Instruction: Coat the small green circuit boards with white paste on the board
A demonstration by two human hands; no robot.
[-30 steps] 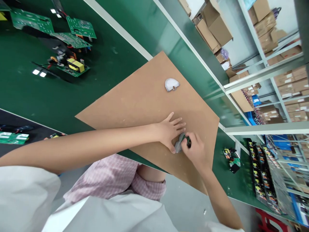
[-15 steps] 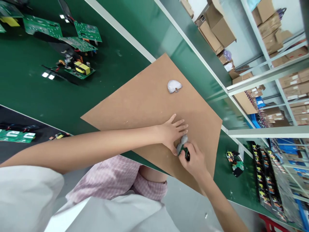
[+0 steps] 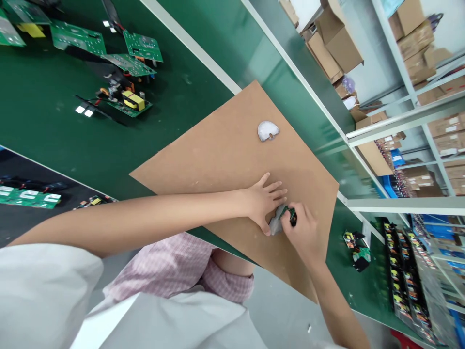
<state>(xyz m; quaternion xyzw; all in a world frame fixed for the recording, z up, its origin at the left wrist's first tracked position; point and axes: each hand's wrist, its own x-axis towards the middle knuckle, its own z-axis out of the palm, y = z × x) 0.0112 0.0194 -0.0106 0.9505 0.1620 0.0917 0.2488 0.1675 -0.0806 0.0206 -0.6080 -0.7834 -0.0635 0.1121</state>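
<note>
My right hand is closed around a small green circuit board with dark parts on it. Just left of the board a flat grey piece, perhaps a pad or cloth, lies on the brown board. With its fingers spread, my left hand rests beside the grey piece, the thumb at its near edge. A whitish, roughly half-round piece with a notch lies farther back on the brown board. The underside of the circuit board is hidden by my fingers.
Several circuit boards with wires stand on the green table at the left. Two small assemblies sit at the right, near a black tray of parts. Beyond the table's rail stand shelves with cardboard boxes.
My right hand has moved the circuit board slightly right and up, so more of the grey piece shows. My left hand stays spread beside it. The whole view has shifted a little.
</note>
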